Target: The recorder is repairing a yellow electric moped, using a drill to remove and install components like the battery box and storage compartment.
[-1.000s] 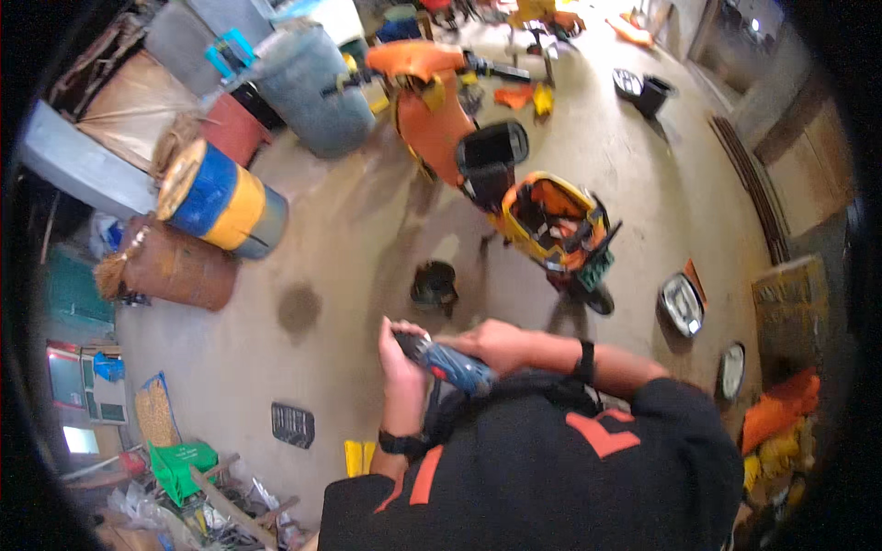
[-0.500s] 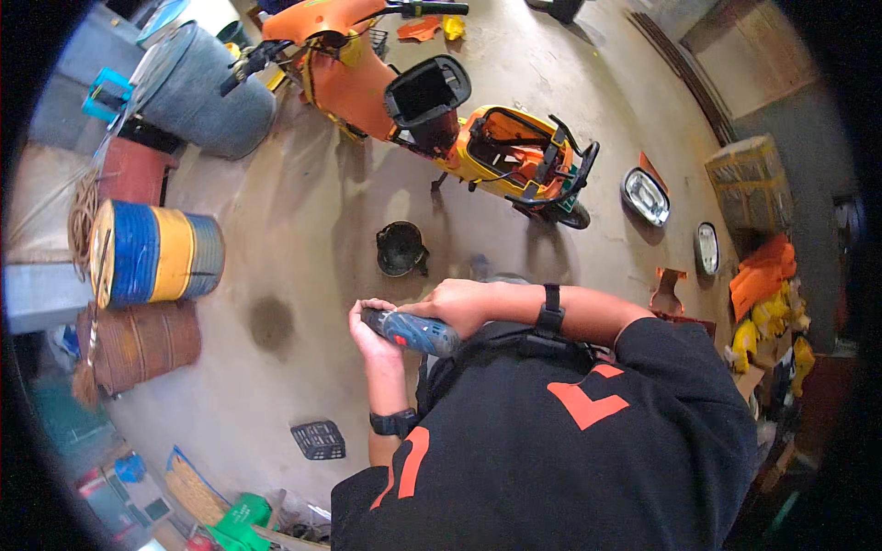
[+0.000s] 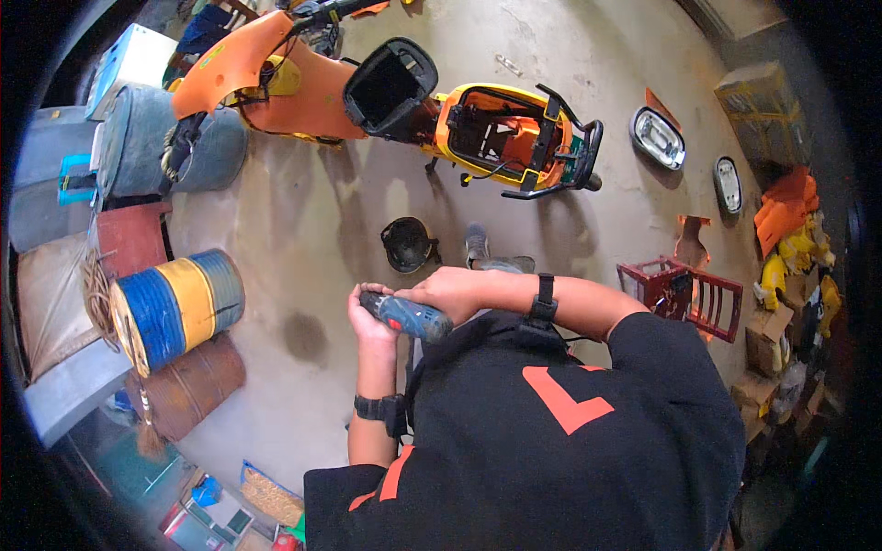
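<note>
Though the view's swung, left hand still has fingers round the drill; right hand touches it, finger grip unclear. Likely same step.

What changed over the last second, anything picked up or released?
The view has shifted: the orange-and-yellow scooter now appears further left, and a dark red metal frame has come into view at right. Nothing was visibly grasped or released: the left hand and right hand stay on the blue-and-black power tool.
</note>
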